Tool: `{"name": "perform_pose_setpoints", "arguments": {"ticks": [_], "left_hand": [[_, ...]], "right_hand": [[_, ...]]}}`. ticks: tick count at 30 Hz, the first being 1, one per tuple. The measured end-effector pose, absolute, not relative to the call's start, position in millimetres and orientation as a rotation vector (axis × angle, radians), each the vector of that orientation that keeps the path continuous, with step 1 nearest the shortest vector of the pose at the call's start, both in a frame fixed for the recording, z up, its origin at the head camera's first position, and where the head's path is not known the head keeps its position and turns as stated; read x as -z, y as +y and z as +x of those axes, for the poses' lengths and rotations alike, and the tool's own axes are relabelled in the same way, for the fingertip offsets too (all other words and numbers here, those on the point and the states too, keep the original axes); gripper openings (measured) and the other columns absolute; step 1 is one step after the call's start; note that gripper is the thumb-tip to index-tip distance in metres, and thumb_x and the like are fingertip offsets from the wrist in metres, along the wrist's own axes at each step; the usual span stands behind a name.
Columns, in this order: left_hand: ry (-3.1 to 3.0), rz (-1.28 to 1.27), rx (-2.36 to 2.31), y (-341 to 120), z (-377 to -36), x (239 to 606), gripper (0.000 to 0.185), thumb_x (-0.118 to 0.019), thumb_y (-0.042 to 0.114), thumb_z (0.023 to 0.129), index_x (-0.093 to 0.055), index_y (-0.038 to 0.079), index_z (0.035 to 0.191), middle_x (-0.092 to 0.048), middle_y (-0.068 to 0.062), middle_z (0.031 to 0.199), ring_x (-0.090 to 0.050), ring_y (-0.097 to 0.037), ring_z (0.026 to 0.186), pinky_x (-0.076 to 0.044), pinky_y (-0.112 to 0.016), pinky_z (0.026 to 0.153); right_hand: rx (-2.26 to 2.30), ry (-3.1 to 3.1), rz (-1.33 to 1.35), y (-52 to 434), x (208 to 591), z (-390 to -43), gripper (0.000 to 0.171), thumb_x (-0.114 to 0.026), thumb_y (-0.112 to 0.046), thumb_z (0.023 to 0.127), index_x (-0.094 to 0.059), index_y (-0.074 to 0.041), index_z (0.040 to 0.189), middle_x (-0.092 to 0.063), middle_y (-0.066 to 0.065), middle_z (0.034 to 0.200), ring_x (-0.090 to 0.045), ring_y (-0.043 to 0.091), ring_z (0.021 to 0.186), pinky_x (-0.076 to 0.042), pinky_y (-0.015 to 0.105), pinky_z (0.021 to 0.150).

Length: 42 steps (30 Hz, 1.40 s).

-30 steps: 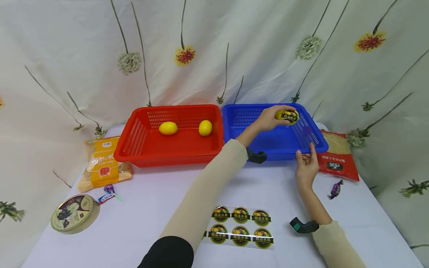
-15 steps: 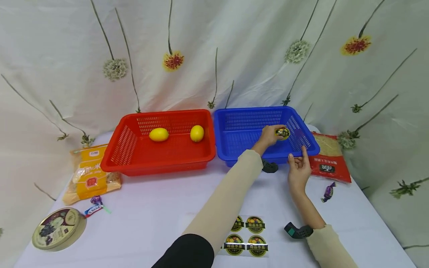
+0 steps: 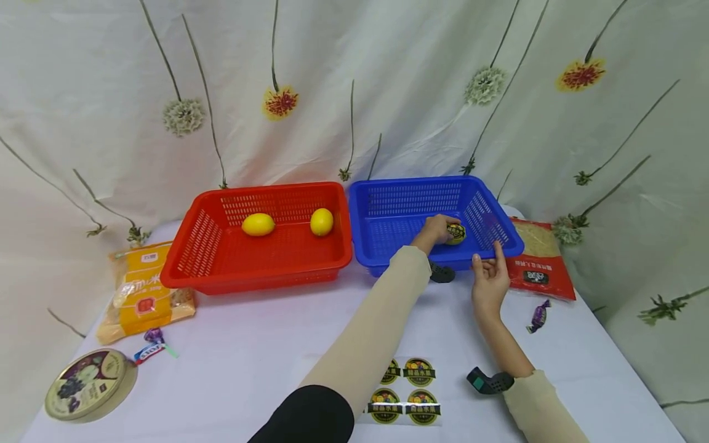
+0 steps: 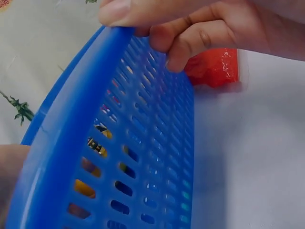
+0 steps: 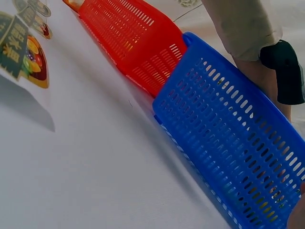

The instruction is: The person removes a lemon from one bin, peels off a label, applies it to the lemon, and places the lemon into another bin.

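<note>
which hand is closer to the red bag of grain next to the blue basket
The right hand. It touches the blue plastic basket's near rim beside the red grain bag; the left hand is inside, holding the stickered yellow lemon.

light: bright and even, coming from above.
shadows: soft and pale on the table (image 3: 249, 344), under the red basket (image 3: 260, 271) and the blue basket (image 3: 388, 246).
glare: a small shine on the sticker sheet (image 3: 410, 406) at 6 o'clock.
blur: in the left wrist view, the fingers (image 4: 200, 43) at 12 o'clock look fuzzy.
edges: the curtain (image 3: 83, 92) bends at 9 and 3 o'clock.
</note>
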<state>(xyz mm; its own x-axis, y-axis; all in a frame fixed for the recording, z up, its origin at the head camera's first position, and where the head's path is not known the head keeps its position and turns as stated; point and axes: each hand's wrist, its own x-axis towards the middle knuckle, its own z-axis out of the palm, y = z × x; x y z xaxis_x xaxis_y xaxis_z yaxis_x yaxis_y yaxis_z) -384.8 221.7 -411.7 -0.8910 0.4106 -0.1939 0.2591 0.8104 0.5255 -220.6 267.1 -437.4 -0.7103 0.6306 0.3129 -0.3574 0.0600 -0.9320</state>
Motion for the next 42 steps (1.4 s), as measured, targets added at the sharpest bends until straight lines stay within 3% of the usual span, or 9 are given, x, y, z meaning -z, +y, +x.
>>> {"name": "perform_pose_setpoints", "arguments": {"ticks": [7,12,15,20,22,26,33,38,42], "left_hand": [[2.716,0.627,-0.599,226,-425,453,0.06,-0.066,0.016,0.086,-0.044,0.051,0.129,-0.047,0.01,0.135,-0.045,-0.016,0.119,-0.045,-0.027,0.086],[2.73,0.802,-0.607,182,-373,386,0.064,-0.052,0.001,0.091,-0.032,0.032,0.144,-0.042,-0.001,0.141,-0.054,-0.013,0.086,-0.044,-0.02,0.06],[2.761,1.022,-0.771,143,-350,360,0.058,-0.054,0.001,0.091,-0.037,0.021,0.142,-0.044,-0.004,0.139,-0.05,-0.012,0.07,-0.04,-0.019,0.06],[2.736,1.328,-1.075,67,-316,341,0.045,-0.058,0.009,0.091,-0.05,0.016,0.134,-0.048,-0.004,0.135,-0.053,-0.015,0.109,-0.04,-0.025,0.095],[2.752,1.408,-1.171,31,-298,336,0.04,-0.058,0.009,0.09,-0.055,0.015,0.13,-0.051,-0.006,0.132,-0.043,-0.017,0.124,-0.039,-0.03,0.099],[2.902,1.424,-1.374,-38,-268,342,0.036,-0.062,0.006,0.088,-0.059,0.01,0.123,-0.055,-0.01,0.127,-0.049,-0.022,0.119,-0.049,-0.032,0.086],[3.287,0.72,-1.995,-139,-233,384,0.027,-0.066,0.002,0.084,-0.065,0.005,0.11,-0.064,-0.008,0.095,-0.059,-0.018,0.087,-0.05,-0.024,0.076],[3.178,-0.171,-2.163,-169,-216,413,0.035,-0.062,0.026,0.089,-0.056,0.013,0.121,-0.051,-0.006,0.084,-0.047,-0.013,0.075,-0.042,-0.012,0.062],[2.812,-0.456,-2.282,-174,-217,423,0.053,-0.058,0.042,0.088,-0.04,0.026,0.134,-0.05,-0.005,0.093,-0.053,-0.019,0.079,-0.048,-0.013,0.061]], "right_hand": [[-1.753,-1.619,-0.275,260,435,-217,0.054,-0.054,0.0,0.091,-0.032,0.002,0.14,-0.044,0.008,0.091,-0.048,0.01,0.079,-0.046,0.01,0.072],[-1.736,-1.635,-0.28,263,431,-216,0.054,-0.053,-0.001,0.091,-0.032,0.003,0.14,-0.045,0.007,0.09,-0.049,0.008,0.079,-0.046,0.009,0.071],[-1.737,-1.635,-0.28,263,430,-217,0.053,-0.054,-0.002,0.091,-0.033,0.003,0.14,-0.045,0.005,0.09,-0.049,0.008,0.079,-0.046,0.01,0.071],[-1.725,-1.656,-0.322,260,430,-217,0.05,-0.055,-0.007,0.091,-0.038,-0.002,0.138,-0.047,0.002,0.088,-0.049,0.008,0.079,-0.045,0.011,0.07],[-1.704,-1.659,-0.362,258,429,-215,0.047,-0.057,-0.009,0.091,-0.041,-0.001,0.135,-0.05,0.001,0.086,-0.049,0.008,0.077,-0.044,0.011,0.067],[-1.668,-1.59,-0.411,250,426,-211,0.032,-0.062,-0.007,0.088,-0.051,-0.004,0.118,-0.053,-0.001,0.079,-0.047,0.007,0.07,-0.039,0.014,0.06],[-1.563,-1.69,0.032,215,405,-210,0.019,-0.062,0.005,0.084,-0.055,0.01,0.101,-0.055,0.02,0.084,-0.052,0.01,0.075,-0.043,0.017,0.068],[-1.432,-1.918,0.537,188,364,-229,0.022,-0.064,0.014,0.078,-0.058,0.015,0.099,-0.057,0.027,0.092,-0.057,0.017,0.085,-0.05,0.031,0.075],[-1.349,-2.155,0.815,171,330,-261,0.025,-0.067,0.008,0.079,-0.062,0.01,0.104,-0.059,0.023,0.105,-0.054,0.028,0.101,-0.047,0.049,0.081]]}}
